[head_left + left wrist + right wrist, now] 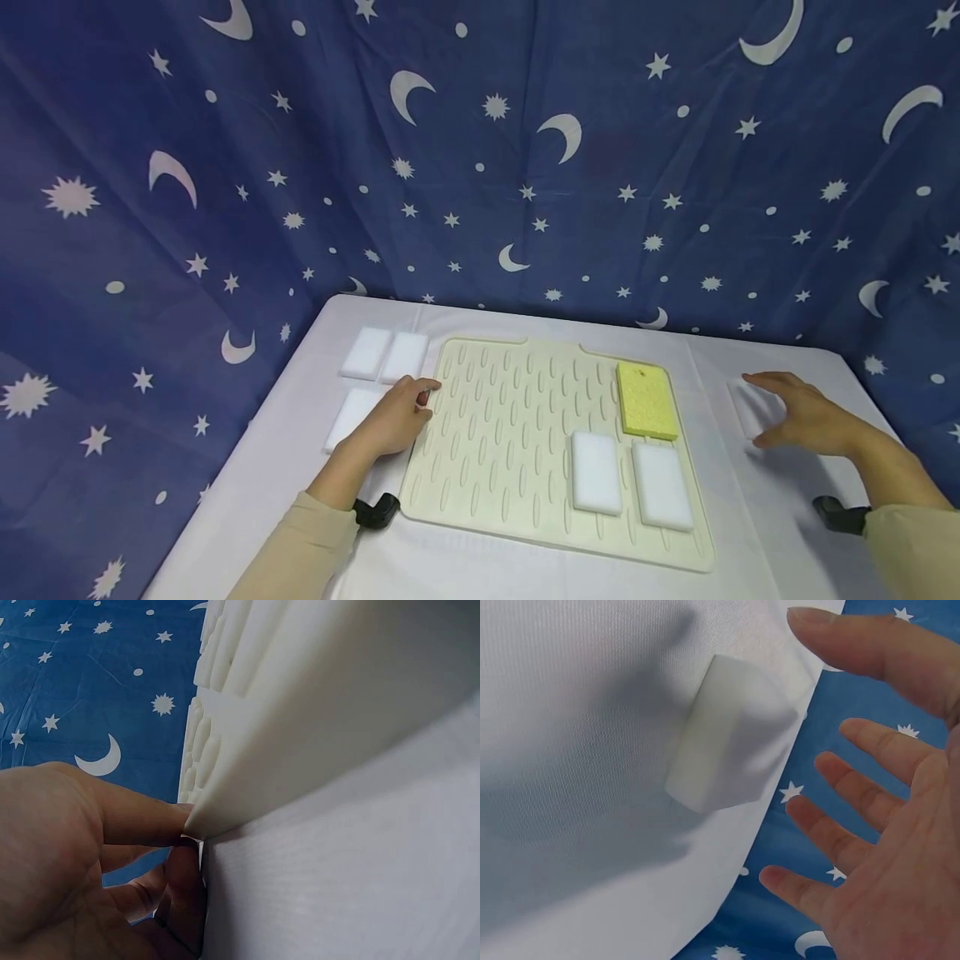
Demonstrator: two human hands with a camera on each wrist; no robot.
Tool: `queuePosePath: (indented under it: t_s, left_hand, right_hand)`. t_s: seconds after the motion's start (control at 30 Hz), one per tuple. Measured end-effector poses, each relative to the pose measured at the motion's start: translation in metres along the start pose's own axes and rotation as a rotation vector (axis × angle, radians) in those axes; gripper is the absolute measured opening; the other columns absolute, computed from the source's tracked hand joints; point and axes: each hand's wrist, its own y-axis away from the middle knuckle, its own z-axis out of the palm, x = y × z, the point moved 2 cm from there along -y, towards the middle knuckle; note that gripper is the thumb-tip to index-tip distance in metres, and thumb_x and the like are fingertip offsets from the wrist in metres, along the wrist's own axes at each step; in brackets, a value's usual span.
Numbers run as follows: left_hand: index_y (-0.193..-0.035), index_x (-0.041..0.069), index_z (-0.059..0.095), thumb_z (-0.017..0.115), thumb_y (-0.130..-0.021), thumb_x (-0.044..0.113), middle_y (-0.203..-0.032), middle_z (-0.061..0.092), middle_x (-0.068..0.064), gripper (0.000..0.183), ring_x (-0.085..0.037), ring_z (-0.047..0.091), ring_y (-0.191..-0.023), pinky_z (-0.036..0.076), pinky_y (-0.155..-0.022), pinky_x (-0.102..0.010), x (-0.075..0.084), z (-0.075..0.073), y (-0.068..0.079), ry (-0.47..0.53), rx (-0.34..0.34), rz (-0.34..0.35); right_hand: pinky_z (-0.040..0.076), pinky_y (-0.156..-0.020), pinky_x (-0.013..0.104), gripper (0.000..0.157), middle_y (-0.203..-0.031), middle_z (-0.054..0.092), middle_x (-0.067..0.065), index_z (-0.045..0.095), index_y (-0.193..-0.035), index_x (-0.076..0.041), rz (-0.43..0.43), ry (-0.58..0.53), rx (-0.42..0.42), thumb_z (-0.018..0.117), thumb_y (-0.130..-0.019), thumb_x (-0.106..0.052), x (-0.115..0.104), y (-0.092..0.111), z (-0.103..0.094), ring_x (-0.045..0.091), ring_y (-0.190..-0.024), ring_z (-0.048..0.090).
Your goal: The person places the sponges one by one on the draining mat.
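A cream ribbed drying mat [517,425] lies on the white-covered table. My left hand [397,421] is at its left edge; in the left wrist view the thumb and fingers pinch the mat's rim [214,814]. At the right, my right hand [817,421] hovers with fingers spread over a white sponge block [744,410]. The right wrist view shows this white block [731,739] lying apart from the fingertips. On the mat's right part rest a yellow sponge [647,402] and two white blocks, one nearer the middle [596,472] and one nearer the edge [663,486].
Left of the mat lie three more white blocks: one at the back left [366,352], one beside it [405,357], and one partly behind my left hand [348,417]. A blue curtain [480,167] with moons and stars hangs behind the table and along its left side.
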Motion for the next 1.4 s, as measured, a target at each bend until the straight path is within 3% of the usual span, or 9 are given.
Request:
queuePosePath:
  t_s: [0.4,0.9,1.4]
  left_hand:
    - [-0.146,0.01,0.057,0.06,-0.102,0.008,-0.104,0.05,-0.005,0.044,-0.019,0.051,-0.091,0.042,-0.079,-0.035,-0.001,0.001,0.0,0.007,0.003,0.008]
    - [-0.145,0.01,0.058,0.061,-0.101,0.008,-0.102,0.05,-0.004,0.044,-0.018,0.052,-0.092,0.042,-0.077,-0.034,0.001,0.001,0.002,0.003,0.02,0.008]
    - [-0.145,0.011,0.058,0.061,-0.101,0.009,-0.101,0.049,-0.003,0.044,-0.018,0.051,-0.09,0.042,-0.075,-0.033,0.0,0.002,0.001,0.004,0.022,0.005]
  right_hand:
    - [0.031,-0.099,0.084,0.11,-0.153,0.018,0.044,0.028,-0.156,0.008,0.057,-0.027,-0.046,0.089,-0.067,-0.016,0.019,-0.012,0.003,0.065,-0.133,0.026]
    - [0.027,-0.099,0.086,0.116,-0.153,0.013,0.046,0.024,-0.157,0.008,0.092,-0.004,-0.06,0.089,-0.065,-0.017,0.031,-0.022,0.007,0.068,-0.132,0.023]
    - [0.029,-0.102,0.084,0.114,-0.152,0.015,0.045,0.022,-0.156,0.011,0.121,-0.037,-0.118,0.089,-0.069,-0.018,0.032,-0.026,0.009,0.063,-0.127,0.032]
